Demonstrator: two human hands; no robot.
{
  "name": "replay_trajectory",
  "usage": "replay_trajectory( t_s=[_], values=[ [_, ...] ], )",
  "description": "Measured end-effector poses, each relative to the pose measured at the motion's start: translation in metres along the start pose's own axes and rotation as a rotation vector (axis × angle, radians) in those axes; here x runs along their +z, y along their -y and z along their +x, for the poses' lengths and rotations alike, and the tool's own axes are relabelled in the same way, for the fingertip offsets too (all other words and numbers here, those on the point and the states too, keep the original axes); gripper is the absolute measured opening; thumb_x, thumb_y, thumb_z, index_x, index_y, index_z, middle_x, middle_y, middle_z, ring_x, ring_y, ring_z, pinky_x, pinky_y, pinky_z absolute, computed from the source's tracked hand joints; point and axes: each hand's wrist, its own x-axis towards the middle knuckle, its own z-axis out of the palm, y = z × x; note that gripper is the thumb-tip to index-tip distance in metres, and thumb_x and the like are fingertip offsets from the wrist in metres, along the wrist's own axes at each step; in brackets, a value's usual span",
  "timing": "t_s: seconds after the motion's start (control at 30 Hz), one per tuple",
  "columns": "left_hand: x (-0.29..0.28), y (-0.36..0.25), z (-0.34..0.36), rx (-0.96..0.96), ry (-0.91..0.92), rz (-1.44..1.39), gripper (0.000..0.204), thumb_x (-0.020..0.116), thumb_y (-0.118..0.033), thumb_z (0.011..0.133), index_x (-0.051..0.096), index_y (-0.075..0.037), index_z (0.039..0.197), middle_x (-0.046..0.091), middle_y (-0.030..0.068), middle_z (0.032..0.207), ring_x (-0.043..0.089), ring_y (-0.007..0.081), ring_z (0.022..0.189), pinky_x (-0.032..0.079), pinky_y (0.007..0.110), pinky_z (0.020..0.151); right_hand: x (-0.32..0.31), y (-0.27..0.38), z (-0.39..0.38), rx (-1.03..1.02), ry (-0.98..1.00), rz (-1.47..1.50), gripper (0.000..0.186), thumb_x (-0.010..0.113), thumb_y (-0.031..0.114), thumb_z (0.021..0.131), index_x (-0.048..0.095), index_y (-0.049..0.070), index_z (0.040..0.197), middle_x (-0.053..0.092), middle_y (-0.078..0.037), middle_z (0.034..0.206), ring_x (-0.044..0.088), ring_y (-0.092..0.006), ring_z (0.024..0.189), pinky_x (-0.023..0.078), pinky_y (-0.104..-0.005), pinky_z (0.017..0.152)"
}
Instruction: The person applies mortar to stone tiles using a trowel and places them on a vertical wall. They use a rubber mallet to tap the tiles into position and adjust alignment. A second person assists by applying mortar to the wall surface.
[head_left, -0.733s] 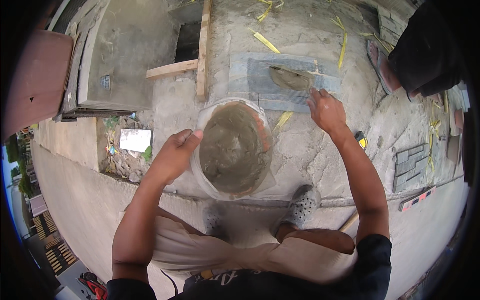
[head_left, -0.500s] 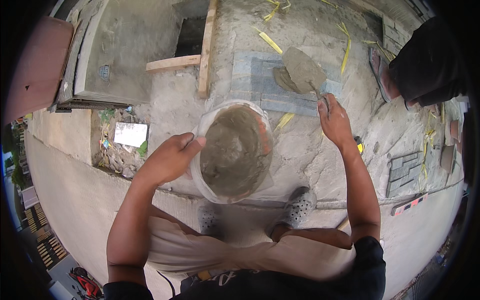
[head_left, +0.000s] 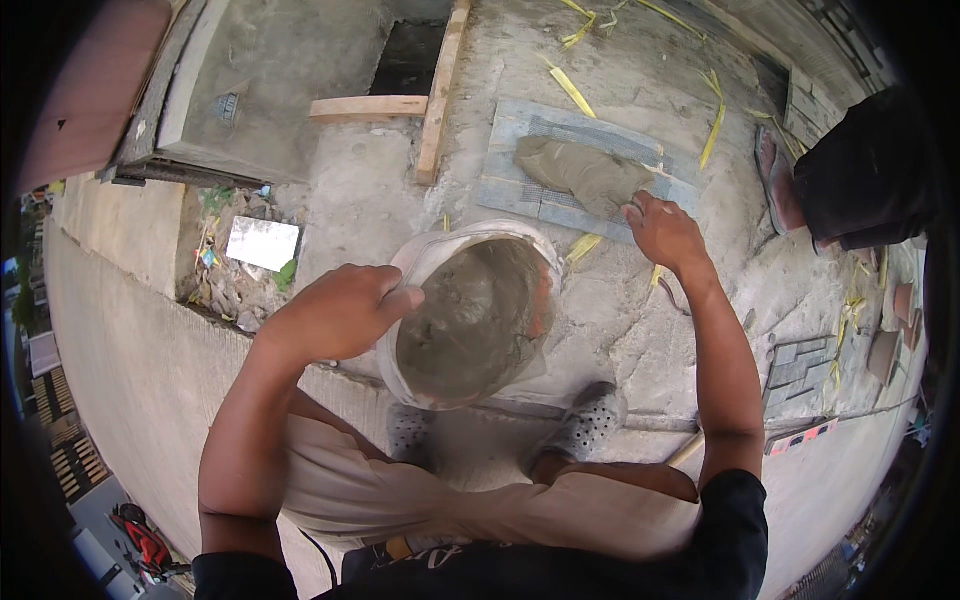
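My left hand (head_left: 335,310) is closed around the rim of a white bucket (head_left: 495,230), thumb on top. The bucket is tilted and holds grey wet mortar (head_left: 460,320). My right hand (head_left: 668,235) is closed on the handle of a trowel (head_left: 615,185), whose blade is coated in mortar. That blade lies low over a blue-grey rectangular tile (head_left: 505,190) on the ground, against a heap of mortar (head_left: 545,160). Where blade ends and heap begins is hard to make out.
Wooden strips (head_left: 440,110) frame a dark opening beside a concrete block (head_left: 270,90). Another person's sandalled foot (head_left: 778,180) stands at right. Stone-pattern tiles (head_left: 800,370) lie lower right. Yellow straps (head_left: 575,90) are scattered about. Rubble with a white piece (head_left: 262,243) lies left.
The trowel has come down onto the tile, and its mortar now spreads into a longer heap there. The bucket has tipped slightly, still in my left hand.
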Motion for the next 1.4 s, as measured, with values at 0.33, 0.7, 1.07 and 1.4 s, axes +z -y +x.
replay_trajectory(
  t_s=[0.33,0.7,1.07,1.4],
  values=[
    [0.011,0.000,0.001,0.130,-0.011,0.110,0.052,0.050,-0.049,0.103,0.066,0.001,0.108,0.068,0.0261,0.087,0.064,0.0472,0.091,0.049,0.052,0.083,0.012,0.030,0.017,-0.163,-0.006,-0.247,0.034,0.048,0.035,0.104,0.062,0.006,0.117,0.071,-0.022,0.092,0.071,-0.0384,0.078,0.056,-0.0478,0.076],
    [0.012,-0.011,-0.005,0.152,0.043,0.110,0.046,0.053,-0.042,0.101,0.067,0.001,0.101,0.069,0.0264,0.096,0.066,0.0459,0.095,0.050,0.051,0.086,-0.001,0.011,-0.007,0.411,0.476,0.962,0.036,0.046,0.038,0.107,0.059,0.005,0.114,0.057,-0.007,0.070,0.054,-0.0171,0.047,0.045,-0.0336,0.043],
    [0.019,-0.024,-0.008,0.152,0.131,0.104,0.047,0.050,-0.041,0.102,0.067,0.002,0.110,0.068,0.0278,0.101,0.065,0.0451,0.102,0.049,0.051,0.091,-0.028,0.029,0.027,-0.287,0.033,-0.324,0.032,0.054,0.035,0.101,0.064,0.006,0.112,0.070,-0.019,0.101,0.069,-0.0380,0.098,0.053,-0.0503,0.086],
    [0.023,-0.022,-0.009,0.188,0.124,0.037,0.045,0.051,-0.040,0.102,0.068,0.001,0.110,0.069,0.0263,0.103,0.065,0.0435,0.102,0.049,0.050,0.092,-0.024,0.039,0.014,0.262,0.352,0.699,0.044,0.046,0.037,0.106,0.060,-0.004,0.114,0.066,-0.017,0.083,0.066,-0.0273,0.060,0.054,-0.0417,0.054]
  ],
)
